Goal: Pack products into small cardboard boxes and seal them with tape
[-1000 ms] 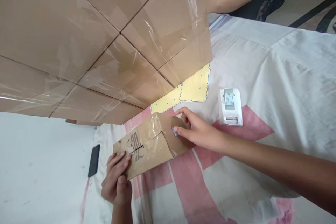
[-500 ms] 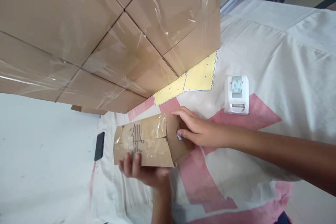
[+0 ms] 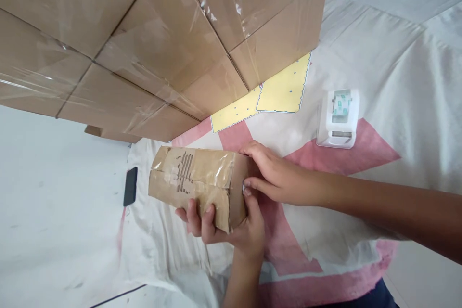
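Brown cardboard box in grasp of left hand around near edge and right hand at right end. Located over pink-and-white cloth, near larger taped cardboard, left of white plastic device.

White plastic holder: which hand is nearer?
Right. The right hand is at the end of the box, below and left of the white plastic holder in view; the left hand is farther down-left, around the box's near corner.
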Demonstrator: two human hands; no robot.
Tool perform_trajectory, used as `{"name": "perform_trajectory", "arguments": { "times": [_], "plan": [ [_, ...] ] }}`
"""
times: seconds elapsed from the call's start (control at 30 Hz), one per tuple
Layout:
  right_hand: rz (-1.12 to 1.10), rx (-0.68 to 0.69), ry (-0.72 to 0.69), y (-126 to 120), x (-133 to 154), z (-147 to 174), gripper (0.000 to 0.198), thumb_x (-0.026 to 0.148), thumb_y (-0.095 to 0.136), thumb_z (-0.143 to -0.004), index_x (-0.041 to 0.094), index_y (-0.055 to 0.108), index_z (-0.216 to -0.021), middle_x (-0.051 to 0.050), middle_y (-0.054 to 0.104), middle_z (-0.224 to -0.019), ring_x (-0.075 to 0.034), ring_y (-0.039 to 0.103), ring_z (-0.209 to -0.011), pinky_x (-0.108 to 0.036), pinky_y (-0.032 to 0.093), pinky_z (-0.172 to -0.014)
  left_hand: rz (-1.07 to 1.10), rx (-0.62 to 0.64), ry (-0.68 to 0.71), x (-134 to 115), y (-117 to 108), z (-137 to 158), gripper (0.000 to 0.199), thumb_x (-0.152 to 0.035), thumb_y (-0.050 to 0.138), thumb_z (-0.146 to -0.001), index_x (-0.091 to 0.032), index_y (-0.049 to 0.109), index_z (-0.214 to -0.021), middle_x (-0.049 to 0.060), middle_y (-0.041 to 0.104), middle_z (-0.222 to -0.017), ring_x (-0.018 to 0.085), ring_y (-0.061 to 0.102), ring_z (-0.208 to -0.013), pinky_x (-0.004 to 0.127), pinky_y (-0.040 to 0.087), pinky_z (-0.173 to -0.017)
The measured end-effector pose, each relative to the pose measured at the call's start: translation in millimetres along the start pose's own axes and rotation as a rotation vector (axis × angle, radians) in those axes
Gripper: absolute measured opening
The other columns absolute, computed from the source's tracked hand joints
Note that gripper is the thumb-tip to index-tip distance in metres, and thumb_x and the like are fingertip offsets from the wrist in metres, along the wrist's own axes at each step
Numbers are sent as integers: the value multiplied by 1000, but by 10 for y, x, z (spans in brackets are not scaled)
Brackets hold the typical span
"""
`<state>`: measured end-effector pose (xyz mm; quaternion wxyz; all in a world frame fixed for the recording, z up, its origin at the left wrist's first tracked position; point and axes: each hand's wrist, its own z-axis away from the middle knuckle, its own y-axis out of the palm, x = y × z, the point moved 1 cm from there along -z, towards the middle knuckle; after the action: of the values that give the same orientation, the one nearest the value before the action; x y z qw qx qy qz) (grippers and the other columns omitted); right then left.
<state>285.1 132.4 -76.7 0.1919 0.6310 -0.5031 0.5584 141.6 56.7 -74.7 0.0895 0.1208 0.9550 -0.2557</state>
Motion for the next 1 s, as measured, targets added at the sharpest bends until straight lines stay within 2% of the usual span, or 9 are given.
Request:
{"name": "perform_trajectory", "arguments": {
  "times": [0.17, 0.33, 0.5, 0.67, 0.73, 0.83, 0.93, 1.0],
  "plan": [
    [26, -33, -3, 17, 17, -9, 36, 17, 56, -96, 20, 41, -128, -15, 56, -127, -30, 56, -118, -53, 51, -95, 64, -7, -38, -24, 13, 18, 69, -15, 79, -71, -29, 42, -127, 9, 42, -143, 32, 33, -146, 71, 11, -125],
    [39, -18, 0, -4, -16, -7, 36, 21, 56, -97, 19, 42, -130, -15, 56, -128, -29, 57, -117, -50, 52, -95, 82, -19, -74, -34, 24, 22, 69, -14, 79, -73, -34, 43, -129, 9, 42, -146, 33, 33, -146, 69, 10, -127],
    [31, 54, -17, -77, -35, -6, 40, 25, 57, -97, 17, 43, -134, -16, 56, -132, -28, 57, -122, -47, 52, -95, 56, 3, -36, -14, 2, 18, 69, -25, 78, -73, -30, 39, -130, 11, 40, -146, 34, 30, -147, 71, 11, -125],
    [27, 95, -5, -122, -25, -3, 58, 32, 61, -96, 24, 38, -149, -13, 54, -142, -29, 54, -129, -48, 51, -100, -1, -13, 1, -6, 21, 22, 74, -24, 81, -71, -24, 36, -129, 14, 40, -144, 34, 34, -146, 73, 15, -122],
    [33, 70, 4, -122, -26, -2, 62, 32, 63, -95, 25, 37, -152, -13, 55, -143, -29, 53, -131, -48, 49, -103, 34, -21, -13, 8, 35, 37, 72, -21, 81, -71, -24, 37, -129, 14, 40, -147, 34, 32, -149, 72, 13, -123],
    [55, 10, -32, -111, -6, 2, 60, 33, 67, -93, 19, 44, -147, -15, 59, -136, -28, 55, -127, -46, 48, -105, 119, -13, -34, 51, 42, 60, 71, -19, 82, -70, -26, 40, -128, 15, 37, -154, 37, 23, -154, 70, 11, -125],
    [110, -72, -121, -137, 77, -4, 60, 39, 70, -90, 14, 50, -140, -16, 64, -126, -28, 59, -118, -44, 50, -101, 206, -73, 5, 92, 41, 34, 70, -28, 85, -66, -31, 46, -124, 12, 40, -157, 39, 27, -152, 68, 15, -126],
    [149, -154, -198, -215, 189, -6, 60, 47, 70, -89, 16, 52, -137, -14, 66, -122, -28, 60, -112, -44, 51, -98, 312, -126, 38, 80, 53, -50, 74, -35, 87, -61, -32, 47, -123, 12, 38, -159, 41, 24, -153, 69, 13, -127]
  ]
}}
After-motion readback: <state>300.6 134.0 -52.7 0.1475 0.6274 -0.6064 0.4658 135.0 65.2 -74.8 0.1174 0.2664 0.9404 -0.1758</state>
